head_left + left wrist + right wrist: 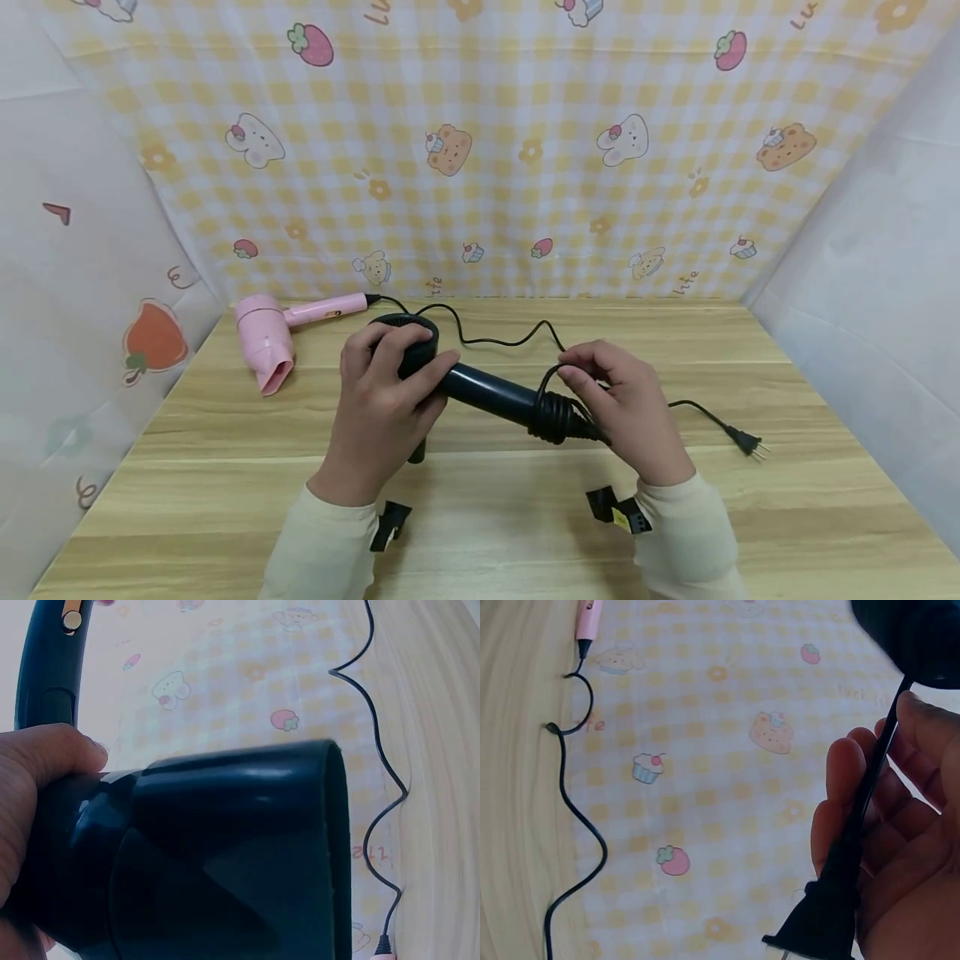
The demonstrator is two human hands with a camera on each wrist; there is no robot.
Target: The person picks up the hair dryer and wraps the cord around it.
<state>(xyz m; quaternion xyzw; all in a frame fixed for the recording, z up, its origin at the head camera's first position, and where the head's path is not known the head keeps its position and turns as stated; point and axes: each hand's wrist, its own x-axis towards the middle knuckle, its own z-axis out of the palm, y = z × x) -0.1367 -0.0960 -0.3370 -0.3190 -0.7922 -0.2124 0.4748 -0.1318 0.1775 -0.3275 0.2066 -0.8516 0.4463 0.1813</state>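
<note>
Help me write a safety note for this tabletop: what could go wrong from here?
The black coiled cord wound round the glossy dark hair dryer might slacken if the right hand loses its pinch. The thin black cord of the pink plastic hair dryer passes behind that hand in the head view, so it could get snagged.

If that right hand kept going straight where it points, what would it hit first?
Beyond the held cord, the right hand would probably meet the wavy cord; the hand's height is unclear, so it might pass over toward the checked curtain.
</note>
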